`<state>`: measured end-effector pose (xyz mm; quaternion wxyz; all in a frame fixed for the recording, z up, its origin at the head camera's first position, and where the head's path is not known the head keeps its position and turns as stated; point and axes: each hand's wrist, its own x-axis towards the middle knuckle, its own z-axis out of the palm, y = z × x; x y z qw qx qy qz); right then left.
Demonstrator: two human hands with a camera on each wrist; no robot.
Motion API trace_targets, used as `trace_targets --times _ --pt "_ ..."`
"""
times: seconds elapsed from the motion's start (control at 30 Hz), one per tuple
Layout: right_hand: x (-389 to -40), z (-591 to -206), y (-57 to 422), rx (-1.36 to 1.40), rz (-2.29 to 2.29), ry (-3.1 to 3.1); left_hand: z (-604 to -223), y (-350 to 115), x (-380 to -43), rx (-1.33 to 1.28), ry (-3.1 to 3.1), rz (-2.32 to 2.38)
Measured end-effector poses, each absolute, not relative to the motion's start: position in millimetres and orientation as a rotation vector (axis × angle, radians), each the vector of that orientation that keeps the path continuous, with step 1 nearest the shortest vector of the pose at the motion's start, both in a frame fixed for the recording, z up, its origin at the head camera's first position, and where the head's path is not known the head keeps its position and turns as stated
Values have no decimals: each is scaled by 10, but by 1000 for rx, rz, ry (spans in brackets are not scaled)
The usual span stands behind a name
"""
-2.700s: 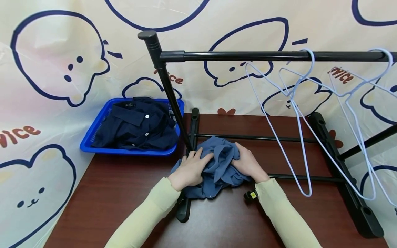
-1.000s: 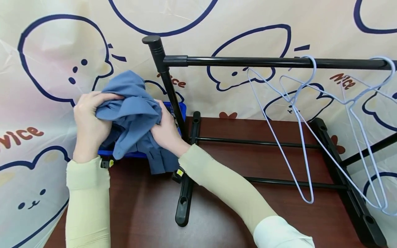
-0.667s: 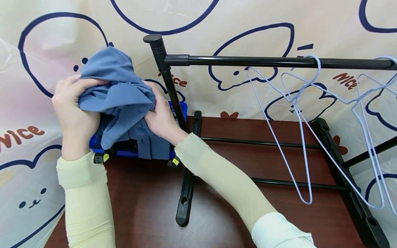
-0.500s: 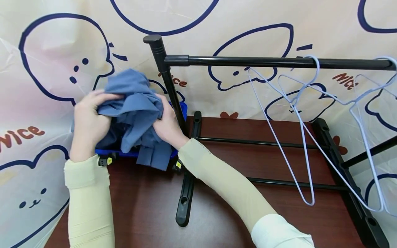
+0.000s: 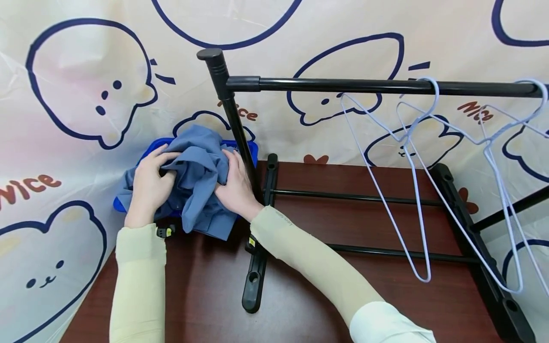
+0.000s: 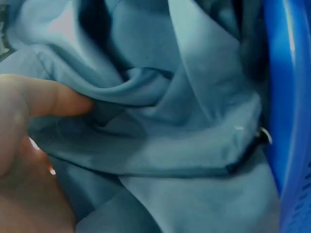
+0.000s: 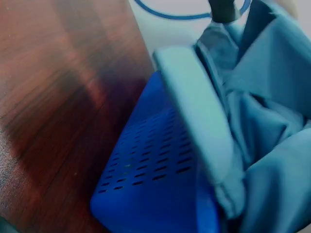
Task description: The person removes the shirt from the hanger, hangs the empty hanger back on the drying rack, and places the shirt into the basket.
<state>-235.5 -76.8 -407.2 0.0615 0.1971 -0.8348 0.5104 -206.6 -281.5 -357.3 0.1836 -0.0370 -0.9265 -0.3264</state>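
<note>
A crumpled blue shirt (image 5: 200, 176) lies heaped over the blue plastic basket (image 5: 119, 205), covering most of its inside. My left hand (image 5: 150, 183) grips the shirt's left side, thumb toward the middle of the bundle. In the left wrist view the thumb (image 6: 53, 97) presses at a fold of the cloth. On the right side my right hand (image 5: 237, 186) holds the shirt, fingers partly behind the fabric. A stiff, flat band of the shirt (image 7: 194, 107) hangs over the basket's slotted side (image 7: 150, 150) in the right wrist view. One part of the shirt droops past the basket's front rim.
Right of the basket stands a black clothes rack (image 5: 231, 114), its foot (image 5: 253, 286) on the brown table (image 5: 206, 295). Light-blue wire hangers (image 5: 418, 190) hang from its top bar (image 5: 326, 85). A patterned sheet (image 5: 64, 105) covers the wall behind.
Both hands have carried the shirt from beside the rack's foot leftward to the basket. It was held higher, then lowered onto the basket, covering the dark navy shirt seen there earlier.
</note>
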Motion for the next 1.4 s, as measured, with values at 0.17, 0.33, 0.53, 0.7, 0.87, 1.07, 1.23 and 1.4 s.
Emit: trace_targets --times 0.17,0.33,0.53,0.7,0.87,1.07,1.23,1.4 --pt "-2198 -4003 -694 647 1533 -2544 -3620 -2822 -2017 -81 -2544 -874" --pt "-1977 -3944 -593 769 1519 -2492 -3663 -2816 -1993 -64 -2533 -858" --pt "-1811 -3984 -558 978 1324 -2488 -3728 -2812 -2024 -61 -2491 -829" --pt "-1930 -4109 -607 915 1125 -2666 -3817 -2829 -2058 -36 -2521 -802" --pt "-2066 -4186 -667 860 1043 -2766 -3931 -2847 -2079 -25 -2613 -753" --pt "-2173 -4224 -765 881 924 -2819 -4067 -2893 -2107 -12 -2685 -721" --pt "-2314 -4265 -849 845 688 -2905 -4144 -2924 -2164 12 -2816 -726" --pt "-2465 -4291 -932 783 435 -3034 -4177 -2914 -2281 63 -3063 -682"
